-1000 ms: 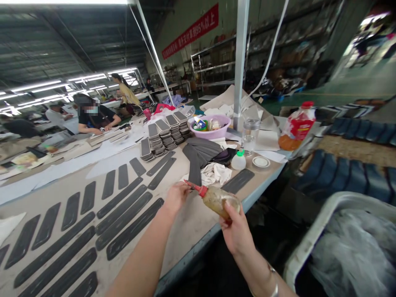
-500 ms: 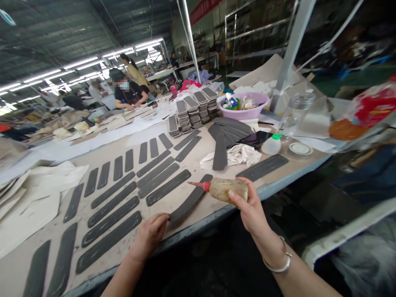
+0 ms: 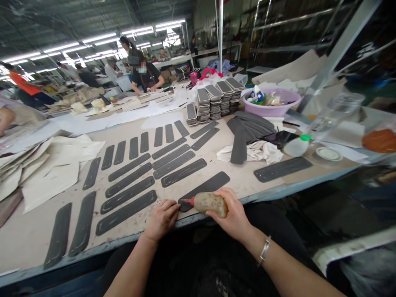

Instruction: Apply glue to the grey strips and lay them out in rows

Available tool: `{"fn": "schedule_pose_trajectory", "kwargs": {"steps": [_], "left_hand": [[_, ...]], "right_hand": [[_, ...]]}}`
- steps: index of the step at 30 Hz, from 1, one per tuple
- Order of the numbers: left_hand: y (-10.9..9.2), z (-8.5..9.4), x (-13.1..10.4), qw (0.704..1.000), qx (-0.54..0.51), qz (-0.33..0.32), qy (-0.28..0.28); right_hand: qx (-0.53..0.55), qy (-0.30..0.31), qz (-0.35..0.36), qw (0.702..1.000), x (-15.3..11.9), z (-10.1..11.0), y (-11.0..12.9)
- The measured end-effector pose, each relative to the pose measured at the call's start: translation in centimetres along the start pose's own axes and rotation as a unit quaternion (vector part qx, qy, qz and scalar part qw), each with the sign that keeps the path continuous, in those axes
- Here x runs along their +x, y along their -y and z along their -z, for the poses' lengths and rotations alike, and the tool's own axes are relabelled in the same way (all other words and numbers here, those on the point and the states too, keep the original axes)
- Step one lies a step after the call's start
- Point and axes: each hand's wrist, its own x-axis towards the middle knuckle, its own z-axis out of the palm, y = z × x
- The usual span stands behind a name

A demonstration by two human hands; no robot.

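Observation:
My right hand (image 3: 233, 216) is wrapped round a cloudy squeeze bottle (image 3: 208, 203) with a red nozzle. The bottle is tipped on its side, its tip pointing left over the near end of a dark grey strip (image 3: 208, 185) with rounded ends. This strip lies flat on the table. My left hand (image 3: 162, 218) is closed, its fingertips at the strip's near left corner. Just left of it, another grey strip (image 3: 126, 212) has a shiny wet-looking line along its edge. Several similar strips lie in rows beyond.
Stacks of grey pieces (image 3: 202, 105) stand at the back beside a purple basin (image 3: 272, 108). Loose grey strips (image 3: 239, 142) rest on a white cloth (image 3: 262, 152). A green-capped bottle (image 3: 296, 146) sits at right, pale sheets (image 3: 62, 169) at left. A co-worker (image 3: 145, 72) works across the table.
The strip, earlier lifted and bent at my left hand, now lies flat. My right hand has brought the bottle down, its nozzle over the strip's near end. The view has shifted.

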Motion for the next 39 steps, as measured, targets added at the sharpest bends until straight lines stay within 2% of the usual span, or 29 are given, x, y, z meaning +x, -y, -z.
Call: {"fn": "schedule_pose_trajectory", "kwargs": {"steps": [5, 8, 14, 21, 26, 29, 31, 34, 36, 39], "left_hand": [[-0.1, 0.1, 0.0, 1.0, -0.006, -0.002, 0.005], [0.0, 0.0, -0.1, 1.0, -0.002, -0.004, 0.005], [0.2, -0.5, -0.2, 1.0, 0.0, -0.011, -0.009], [0.2, -0.4, 0.1, 0.999, 0.004, -0.029, -0.013], [0.1, -0.3, 0.2, 0.999, 0.001, -0.031, -0.023], [0.0, -0.2, 0.3, 0.999, -0.003, -0.034, -0.021], [-0.1, -0.1, 0.2, 0.999, -0.007, -0.037, -0.015], [-0.1, 0.1, 0.3, 0.999, -0.008, -0.036, -0.011], [-0.1, 0.1, 0.3, 0.999, -0.009, -0.033, -0.012], [0.0, -0.1, 0.2, 0.999, -0.013, -0.029, -0.008]], "right_hand": [[-0.014, 0.045, -0.02, 0.999, 0.0, -0.6, 0.5], [-0.035, 0.042, -0.046, 0.997, -0.1, -0.3, 0.5], [-0.094, -0.031, -0.08, 0.992, -0.5, 1.9, -0.7], [-0.194, -0.135, -0.116, 0.965, 0.0, 4.9, -2.5], [-0.255, -0.168, -0.135, 0.943, 0.3, 5.7, -2.9], [-0.224, -0.172, -0.099, 0.954, 0.3, 5.4, -2.5], [-0.155, -0.157, -0.07, 0.973, 0.2, 4.8, -2.0], [-0.062, -0.086, -0.047, 0.993, 0.1, 3.3, -1.0], [-0.033, -0.035, -0.033, 0.998, 0.1, 2.2, -0.4], [-0.017, 0.006, -0.027, 0.999, 0.2, 0.8, 0.2]]}}
